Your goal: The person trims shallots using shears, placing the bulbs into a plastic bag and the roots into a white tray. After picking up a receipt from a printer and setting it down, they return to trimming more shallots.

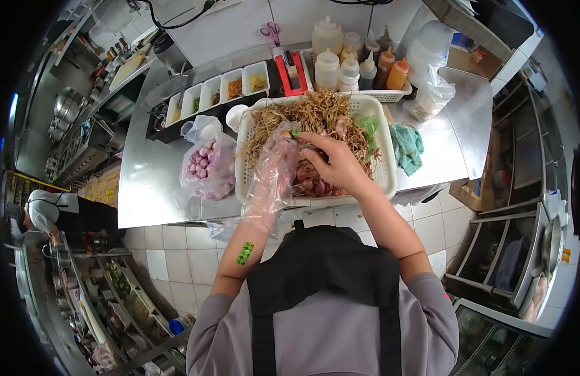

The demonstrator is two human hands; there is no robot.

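My left hand (pixel 282 149) wears a clear plastic glove and is closed over the basket. My right hand (pixel 332 161) is bare; its fingers bend toward the left hand, with index finger and thumb a little apart. Between the hands shows a small brownish piece with a bright green bit (pixel 294 133), too small to name. Beneath them is a white plastic basket (pixel 241 178), piled with dry brown stalks (pixel 327 109) and reddish-purple shallots or peelings (pixel 312 182). A clear bag of peeled purple shallots (pixel 201 164) lies left of the basket.
Behind the basket stand white condiment trays (pixel 212 94), a red-framed tool (pixel 290 74) and several sauce bottles (pixel 326 69). A green cloth (pixel 406 148) and a plastic bag (pixel 433 97) lie on the right. Another person (pixel 55 210) bends over the counter at far left.
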